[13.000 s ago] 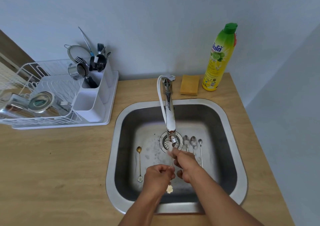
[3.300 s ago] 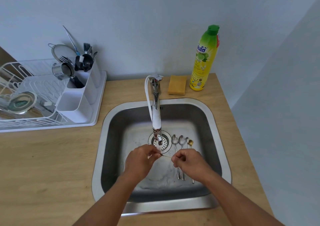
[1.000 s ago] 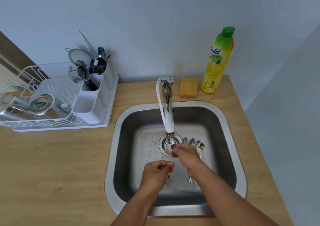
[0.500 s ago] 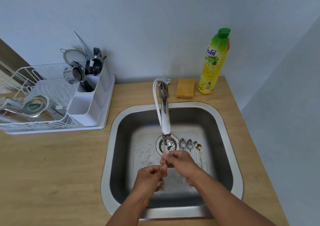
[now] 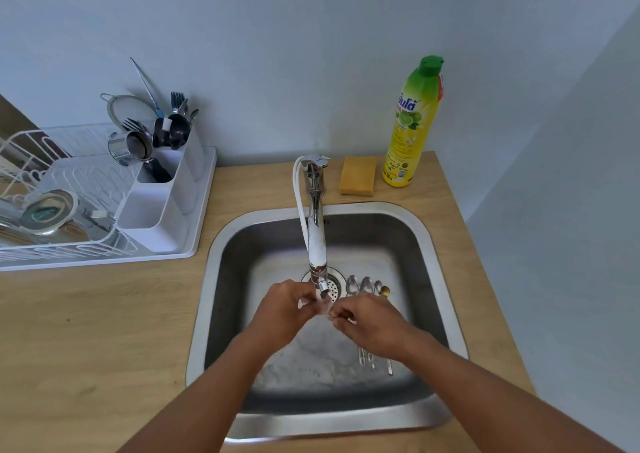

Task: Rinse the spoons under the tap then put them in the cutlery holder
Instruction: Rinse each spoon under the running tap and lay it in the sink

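Observation:
Both hands meet under the tap in the steel sink. My left hand and my right hand pinch a thin spoon crosswise in the running water; most of it is hidden by fingers and blur. Several more spoons lie side by side on the sink floor right of the drain, their handles partly under my right hand. The white cutlery holder stands at the left on the drying tray, with forks and utensils in its far compartments.
A white dish rack with metal lids and a cup sits at the far left. A yellow sponge and a green-capped dish soap bottle stand behind the sink. The wooden counter surrounds the sink.
The spoon has turned from upright to crosswise. My left hand has risen to the spout's left and my right hand has shifted to its right.

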Demonstrator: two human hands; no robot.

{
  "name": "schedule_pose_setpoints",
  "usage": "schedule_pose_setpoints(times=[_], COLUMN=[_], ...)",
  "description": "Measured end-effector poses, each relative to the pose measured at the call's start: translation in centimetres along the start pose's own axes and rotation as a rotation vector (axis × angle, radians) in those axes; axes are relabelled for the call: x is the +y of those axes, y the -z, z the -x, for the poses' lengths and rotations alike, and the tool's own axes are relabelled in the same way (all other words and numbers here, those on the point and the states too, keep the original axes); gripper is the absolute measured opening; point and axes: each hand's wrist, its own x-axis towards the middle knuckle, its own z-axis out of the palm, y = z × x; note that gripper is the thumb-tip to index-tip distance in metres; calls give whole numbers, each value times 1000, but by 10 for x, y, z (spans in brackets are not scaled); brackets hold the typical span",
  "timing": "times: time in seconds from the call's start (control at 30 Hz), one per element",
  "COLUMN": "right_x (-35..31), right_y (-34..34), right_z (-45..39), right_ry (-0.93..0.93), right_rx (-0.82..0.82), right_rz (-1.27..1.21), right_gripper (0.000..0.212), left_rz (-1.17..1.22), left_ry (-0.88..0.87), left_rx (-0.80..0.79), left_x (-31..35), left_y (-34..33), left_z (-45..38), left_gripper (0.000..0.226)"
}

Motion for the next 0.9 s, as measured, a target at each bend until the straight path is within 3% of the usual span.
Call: schedule_pose_setpoints(times=[0.1,0.17,0.3,0.4,0.57,0.67,0.77,0.9], right_x=[4,1,-12,-25,-42,-43,-26,18], right_y=[7,6,-9,-19,-29,-32,-22,-11], right_z=[-2,-4,-8,-14,-26,-30,-29,-16], right_ry=[-21,-67,-185,-302,-447,-479,-508,-614], right_rx=[26,29,56,129,218,217,264,349], right_rz=[98,93,-189,-513,-807,-762,-699,-375], right_gripper=[17,17,14,22,18,13,18,20], left_rz=[-46,-18,370,644,660,596,456,299], left_ry=[-42,25,379,612,677,628,547,528], left_rx=[7,108,338,394,333,303,159,-21], left_x=[-1,1,7,15,23,27,22,4], left_y=[-1,-10,-30,-46,-72,-76,-73,-66], left_z=[1,4,10,24,55,63,64,61], left_gripper=[12,7,12,11,23,22,24,21])
